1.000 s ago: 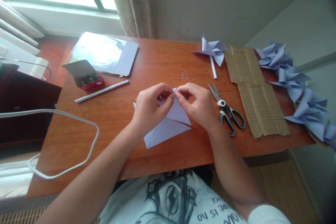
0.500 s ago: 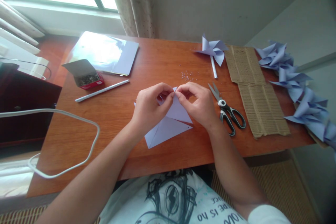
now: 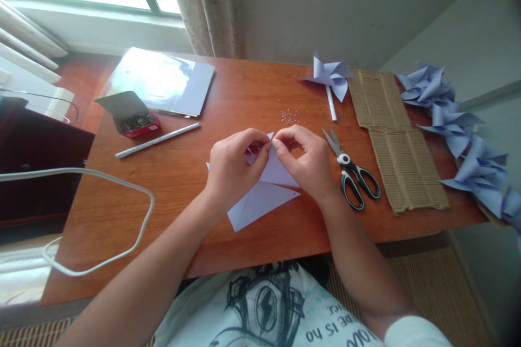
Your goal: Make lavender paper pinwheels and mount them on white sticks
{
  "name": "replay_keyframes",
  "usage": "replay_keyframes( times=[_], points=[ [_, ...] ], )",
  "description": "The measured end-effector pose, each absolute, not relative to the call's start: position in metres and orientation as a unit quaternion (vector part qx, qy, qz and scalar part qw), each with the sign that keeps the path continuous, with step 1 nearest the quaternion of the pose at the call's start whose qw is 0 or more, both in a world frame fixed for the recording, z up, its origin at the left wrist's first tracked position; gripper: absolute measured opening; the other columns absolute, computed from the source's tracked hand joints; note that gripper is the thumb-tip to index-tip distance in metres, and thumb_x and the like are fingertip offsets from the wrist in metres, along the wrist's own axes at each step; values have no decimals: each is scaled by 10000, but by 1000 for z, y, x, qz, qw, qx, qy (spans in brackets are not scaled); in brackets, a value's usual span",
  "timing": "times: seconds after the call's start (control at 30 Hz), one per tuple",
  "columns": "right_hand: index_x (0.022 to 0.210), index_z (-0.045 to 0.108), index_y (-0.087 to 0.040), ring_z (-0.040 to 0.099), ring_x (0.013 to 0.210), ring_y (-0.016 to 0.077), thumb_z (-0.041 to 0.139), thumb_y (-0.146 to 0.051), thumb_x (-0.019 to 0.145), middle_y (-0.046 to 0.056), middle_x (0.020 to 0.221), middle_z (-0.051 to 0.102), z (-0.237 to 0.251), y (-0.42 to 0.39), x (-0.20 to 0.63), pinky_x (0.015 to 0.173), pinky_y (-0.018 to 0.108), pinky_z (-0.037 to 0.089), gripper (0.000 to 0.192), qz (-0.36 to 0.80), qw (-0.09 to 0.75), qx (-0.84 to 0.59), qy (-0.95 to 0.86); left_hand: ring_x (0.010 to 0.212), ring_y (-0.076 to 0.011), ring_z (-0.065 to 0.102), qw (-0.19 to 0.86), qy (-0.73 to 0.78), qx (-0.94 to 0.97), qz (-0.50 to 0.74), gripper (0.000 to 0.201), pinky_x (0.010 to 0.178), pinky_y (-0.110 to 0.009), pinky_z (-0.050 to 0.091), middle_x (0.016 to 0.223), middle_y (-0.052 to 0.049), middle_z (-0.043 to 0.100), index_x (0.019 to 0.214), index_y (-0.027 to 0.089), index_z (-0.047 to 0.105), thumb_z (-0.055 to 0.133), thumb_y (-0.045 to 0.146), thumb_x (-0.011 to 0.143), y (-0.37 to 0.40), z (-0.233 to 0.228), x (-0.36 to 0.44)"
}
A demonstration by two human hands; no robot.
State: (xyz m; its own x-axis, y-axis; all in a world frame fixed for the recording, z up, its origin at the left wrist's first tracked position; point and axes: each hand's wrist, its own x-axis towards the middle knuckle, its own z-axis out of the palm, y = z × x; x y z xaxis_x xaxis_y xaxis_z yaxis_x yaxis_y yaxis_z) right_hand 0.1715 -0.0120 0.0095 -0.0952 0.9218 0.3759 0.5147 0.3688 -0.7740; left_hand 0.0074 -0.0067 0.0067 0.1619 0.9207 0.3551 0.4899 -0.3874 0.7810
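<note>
From my distant seat I see the person's left hand (image 3: pixel 236 162) and right hand (image 3: pixel 307 160), fingertips closed in a pinch at the far corner of a pale paper sheet (image 3: pixel 260 203), mid-table (image 3: pixel 163 217). The sheet looks cut and creased, with a small hole (image 3: pixel 293 194) at its right corner; that corner isn't yet curled inward like the assembled pinwheel (image 3: pixel 321 72), far right. Upside-down shirt (image 3: pixel 264 309) lettering includes "IS no"; the red box's (image 3: pixel 140 129) label is unreadable.
</note>
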Motion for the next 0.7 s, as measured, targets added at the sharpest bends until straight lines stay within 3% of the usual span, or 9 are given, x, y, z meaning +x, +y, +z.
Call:
replay_keyframes(
  times=[0.13, 0.37, 0.7],
  points=[
    [872, 676, -222, 685, 824, 177, 609, -258, 938, 18, 872, 730, 8, -12, 173, 745, 314, 550, 101, 291, 440, -509, -680, 661, -123, 653, 309, 489, 679, 453, 48, 644, -231, 523, 762, -12, 734, 826, 173, 695, 650, 166, 843, -5, 7, 6],
    [851, 683, -216, 678, 781, 163, 637, -230, 917, 11, 837, 722, 7, -12, 172, 720, 299, 548, 82, 256, 446, -503, -694, 675, -126, 655, 366, 471, 665, 450, 28, 636, -225, 518, 754, -18, 726, 837, 161, 693, 666, 168, 838, -3, 4, 6],
    [845, 672, -214, 657, 739, 147, 645, -198, 922, -1, 795, 701, 9, -12, 173, 682, 275, 523, 83, 218, 440, -492, -719, 630, -108, 634, 339, 473, 680, 445, 63, 621, -210, 506, 712, -1, 710, 809, 158, 695, 642, 142, 838, -5, 9, 6]
  ],
)
